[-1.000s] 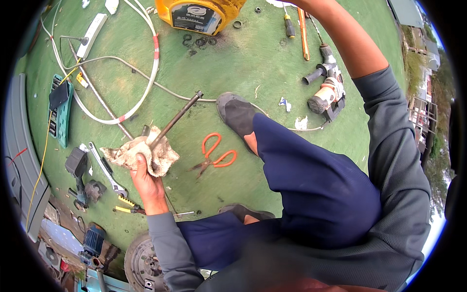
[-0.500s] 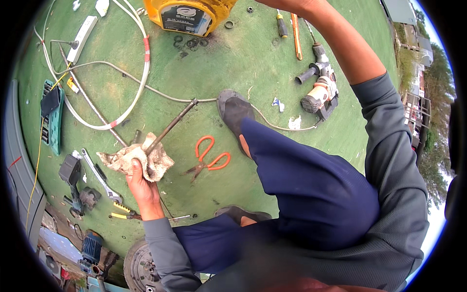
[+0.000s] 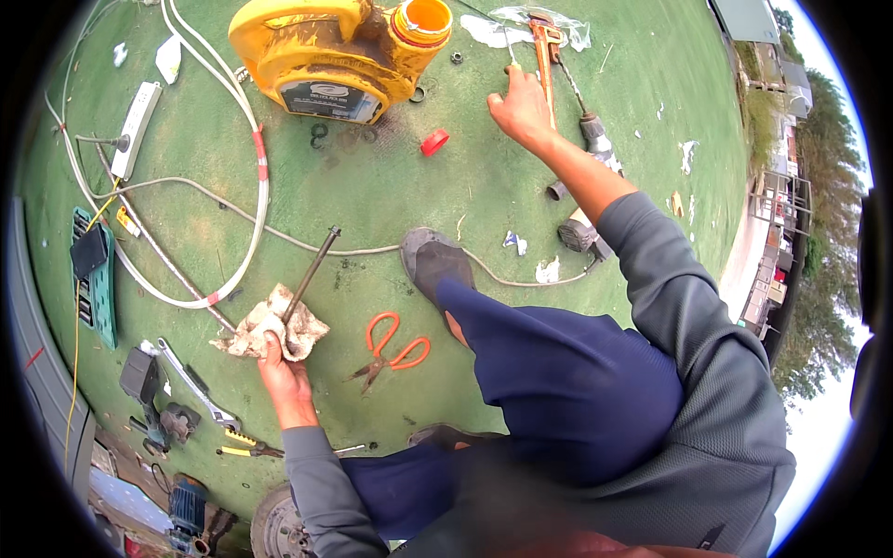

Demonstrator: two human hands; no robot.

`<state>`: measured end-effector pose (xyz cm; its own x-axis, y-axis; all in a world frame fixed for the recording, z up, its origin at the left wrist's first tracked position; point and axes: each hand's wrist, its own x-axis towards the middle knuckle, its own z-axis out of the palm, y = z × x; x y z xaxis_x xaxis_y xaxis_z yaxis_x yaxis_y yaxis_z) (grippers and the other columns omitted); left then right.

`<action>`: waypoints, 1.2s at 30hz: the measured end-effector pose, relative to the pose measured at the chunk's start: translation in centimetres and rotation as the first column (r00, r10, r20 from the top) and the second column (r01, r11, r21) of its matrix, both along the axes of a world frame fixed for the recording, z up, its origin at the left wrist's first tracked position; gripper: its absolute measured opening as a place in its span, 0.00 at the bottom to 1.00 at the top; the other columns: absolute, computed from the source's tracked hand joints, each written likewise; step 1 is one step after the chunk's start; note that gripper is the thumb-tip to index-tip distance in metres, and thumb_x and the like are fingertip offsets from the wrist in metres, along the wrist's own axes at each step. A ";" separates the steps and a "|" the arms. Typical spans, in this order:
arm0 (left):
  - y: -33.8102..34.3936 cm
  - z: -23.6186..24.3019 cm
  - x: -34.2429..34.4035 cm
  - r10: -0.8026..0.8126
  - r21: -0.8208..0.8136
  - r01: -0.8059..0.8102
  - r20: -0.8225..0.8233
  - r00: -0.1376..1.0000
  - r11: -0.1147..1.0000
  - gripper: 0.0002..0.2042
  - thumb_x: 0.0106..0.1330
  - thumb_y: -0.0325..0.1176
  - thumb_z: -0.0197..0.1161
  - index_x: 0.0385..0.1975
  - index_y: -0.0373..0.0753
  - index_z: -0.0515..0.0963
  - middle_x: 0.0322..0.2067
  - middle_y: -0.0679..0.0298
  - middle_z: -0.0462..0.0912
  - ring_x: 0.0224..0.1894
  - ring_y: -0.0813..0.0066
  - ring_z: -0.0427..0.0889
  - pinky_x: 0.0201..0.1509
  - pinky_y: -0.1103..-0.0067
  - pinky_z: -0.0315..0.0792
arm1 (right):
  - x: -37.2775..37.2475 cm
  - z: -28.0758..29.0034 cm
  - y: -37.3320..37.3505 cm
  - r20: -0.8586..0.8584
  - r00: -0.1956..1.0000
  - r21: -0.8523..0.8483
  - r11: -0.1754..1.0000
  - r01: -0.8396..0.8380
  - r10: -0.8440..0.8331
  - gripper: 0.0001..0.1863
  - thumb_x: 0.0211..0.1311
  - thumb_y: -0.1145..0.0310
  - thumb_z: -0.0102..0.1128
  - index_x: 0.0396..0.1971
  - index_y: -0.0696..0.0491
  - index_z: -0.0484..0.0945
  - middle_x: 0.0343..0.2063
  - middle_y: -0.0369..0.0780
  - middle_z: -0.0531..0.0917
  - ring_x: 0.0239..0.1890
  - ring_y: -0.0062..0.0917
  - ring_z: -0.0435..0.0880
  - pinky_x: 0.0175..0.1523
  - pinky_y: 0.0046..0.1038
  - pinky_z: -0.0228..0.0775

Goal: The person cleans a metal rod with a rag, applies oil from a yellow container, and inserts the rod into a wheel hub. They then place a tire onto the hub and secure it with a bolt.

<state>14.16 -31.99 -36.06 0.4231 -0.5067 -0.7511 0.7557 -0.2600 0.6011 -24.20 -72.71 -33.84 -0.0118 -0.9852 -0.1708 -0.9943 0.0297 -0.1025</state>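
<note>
My left hand [image 3: 284, 381] is closed around a grimy pale cloth [image 3: 263, 331], from which a dark metal rod [image 3: 312, 264] rises toward the upper right. My right hand [image 3: 523, 110] reaches to the upper middle, fingers partly bent and apart, at a thin screwdriver mostly hidden by them, beside an orange pipe wrench [image 3: 544, 51]. Left of it stands an open yellow jug [image 3: 307, 51], with a red cap [image 3: 434, 142] on the green floor [image 3: 400, 181]. Orange-handled scissors [image 3: 409, 353] lie right of the cloth.
A power drill [image 3: 581, 232] lies right, partly behind my arm. Left are a looped hose [image 3: 262, 195], power strip [image 3: 136, 130], teal socket case [image 3: 104, 312], adjustable wrench [image 3: 200, 386] and grinder [image 3: 149, 418]. My shoe [image 3: 428, 265] rests mid-floor.
My right hand has come down and right from above the jug toward the screwdriver. The red cap now shows on the floor. The view has shifted, showing more of the jug.
</note>
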 end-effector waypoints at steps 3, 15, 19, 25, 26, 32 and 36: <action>-0.3 -1.6 -0.1 0.026 0.046 -0.026 -0.001 1.000 0.999 0.18 0.75 0.38 0.57 0.58 0.34 0.74 0.54 0.60 0.82 0.53 0.66 0.82 0.58 0.65 0.77 | -1.5 -0.7 -4.4 -0.134 0.982 0.059 0.988 0.140 -0.131 0.32 0.57 0.58 0.60 0.61 0.56 0.69 0.53 0.54 0.77 0.56 0.47 0.79 0.59 0.43 0.73; -2.5 0.1 -1.6 -0.021 0.162 0.006 0.094 0.995 0.987 0.18 0.77 0.37 0.55 0.58 0.30 0.74 0.52 0.58 0.81 0.52 0.67 0.82 0.56 0.69 0.77 | -9.8 -4.0 -14.5 -0.301 0.943 0.028 0.990 -0.137 0.139 0.13 0.60 0.62 0.55 0.34 0.54 0.84 0.34 0.50 0.86 0.40 0.46 0.86 0.46 0.45 0.78; -0.7 -1.6 -0.5 -0.018 0.195 0.004 0.074 0.997 0.981 0.18 0.76 0.38 0.56 0.56 0.30 0.74 0.51 0.58 0.82 0.50 0.69 0.82 0.55 0.70 0.77 | -9.6 -5.3 -16.5 -0.380 0.883 0.078 0.960 -0.267 0.277 0.10 0.57 0.67 0.56 0.31 0.58 0.82 0.33 0.51 0.85 0.39 0.48 0.86 0.46 0.46 0.78; -1.0 -0.9 -0.9 0.004 0.239 -0.025 0.090 0.996 0.971 0.17 0.76 0.38 0.57 0.56 0.32 0.75 0.51 0.60 0.82 0.51 0.70 0.81 0.56 0.70 0.76 | -7.6 -4.4 -17.8 -0.281 0.903 -0.021 0.938 -0.345 0.326 0.13 0.60 0.63 0.58 0.34 0.59 0.80 0.35 0.53 0.84 0.43 0.48 0.84 0.50 0.45 0.77; -1.0 -0.7 -0.9 -0.006 0.232 -0.013 0.084 0.996 0.973 0.18 0.76 0.38 0.57 0.56 0.32 0.75 0.51 0.60 0.82 0.51 0.69 0.81 0.56 0.70 0.76 | -6.6 -4.4 -18.1 -0.292 0.912 -0.068 0.945 -0.321 0.289 0.17 0.59 0.60 0.61 0.35 0.61 0.83 0.42 0.54 0.84 0.46 0.47 0.85 0.52 0.42 0.77; -0.6 -1.8 -1.0 0.028 0.180 -0.038 0.059 0.998 0.983 0.18 0.75 0.37 0.58 0.58 0.32 0.73 0.54 0.59 0.81 0.53 0.69 0.81 0.58 0.68 0.76 | -7.8 -2.7 -13.3 0.355 0.804 0.231 0.878 0.419 -0.477 0.12 0.63 0.66 0.59 0.36 0.61 0.81 0.29 0.44 0.85 0.30 0.33 0.88 0.31 0.33 0.78; -0.1 -1.8 -0.8 0.019 0.111 -0.026 0.063 0.998 0.993 0.19 0.75 0.37 0.58 0.60 0.34 0.71 0.56 0.60 0.80 0.55 0.68 0.80 0.59 0.68 0.76 | -9.3 -1.5 -2.5 0.619 0.466 0.395 0.763 0.512 -0.633 0.12 0.64 0.66 0.60 0.37 0.60 0.81 0.29 0.43 0.85 0.29 0.30 0.87 0.31 0.30 0.77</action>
